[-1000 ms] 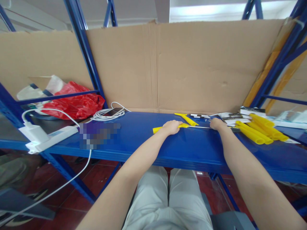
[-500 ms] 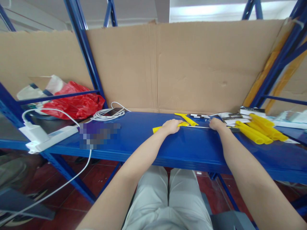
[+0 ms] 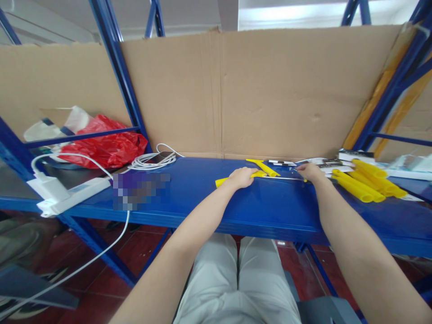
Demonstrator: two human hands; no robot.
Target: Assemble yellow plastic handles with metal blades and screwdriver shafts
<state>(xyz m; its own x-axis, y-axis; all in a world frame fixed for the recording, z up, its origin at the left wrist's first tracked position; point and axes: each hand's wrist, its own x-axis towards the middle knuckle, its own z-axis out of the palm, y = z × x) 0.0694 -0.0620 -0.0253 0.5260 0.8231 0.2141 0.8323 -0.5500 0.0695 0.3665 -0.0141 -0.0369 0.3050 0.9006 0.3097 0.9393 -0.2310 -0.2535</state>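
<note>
My left hand (image 3: pixel 242 178) is closed around a yellow tapered tube (image 3: pixel 222 182), whose wide end sticks out to the left. A thin metal rod (image 3: pixel 285 178) runs from it to the right, with a small yellowish tip beside my right wrist. Above the rod, my right hand (image 3: pixel 308 171) has its fingers drawn together at some tiny pale bits (image 3: pixel 293 170) on the blue shelf. What those fingers pinch, if anything, is too small to make out. Just behind my left hand lies another yellow tapered tube (image 3: pixel 265 168).
Several yellow tubes (image 3: pixel 362 189) lie at the right by black-and-white boxes (image 3: pixel 356 156). A black-and-white strip (image 3: pixel 280 163) rests near the cardboard wall (image 3: pixel 270 99). Leftward are a coiled white cable (image 3: pixel 151 160), a power strip (image 3: pixel 76 193) and a red bag (image 3: pixel 104 141).
My right hand has let go of the rod's right end and shifted slightly right and back to the tiny bits. The left hand stays on the yellow tube.
</note>
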